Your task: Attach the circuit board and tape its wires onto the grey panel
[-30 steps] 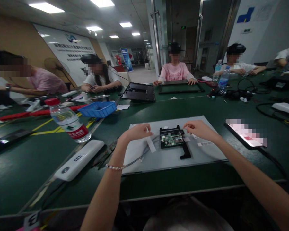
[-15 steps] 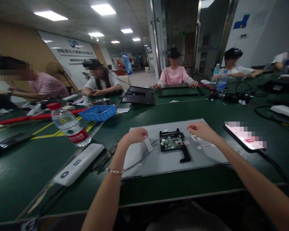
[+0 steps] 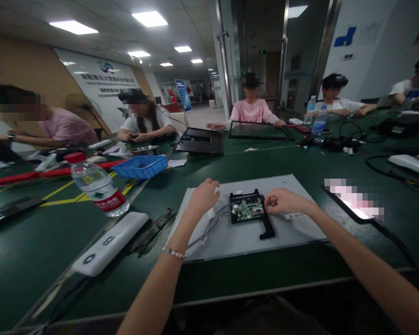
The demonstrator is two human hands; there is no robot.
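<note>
A grey metal panel [image 3: 230,242] lies flat on the green table in front of me. On its middle sits a black bracket [image 3: 267,228] around a green circuit board [image 3: 246,210]. My right hand [image 3: 286,201] is at the bracket's right edge, fingers curled; whether they grip anything is too small to tell. Over the panel's left part is my left hand [image 3: 206,195], its fingers bent and partly apart, with nothing visible between them. A grey cable [image 3: 212,225] with a white tag runs beneath it toward the board.
Left of the panel are glasses [image 3: 155,228], a white power bank [image 3: 110,244], a water bottle [image 3: 99,188] and a blue tray [image 3: 139,167]. A lit phone [image 3: 352,202] lies at the right. Across the table, a person holds a black frame [image 3: 260,137].
My left hand has moved up and right, off the white tag. My right hand has come left and down to the bracket. Across the table, the black frame has been tilted up.
</note>
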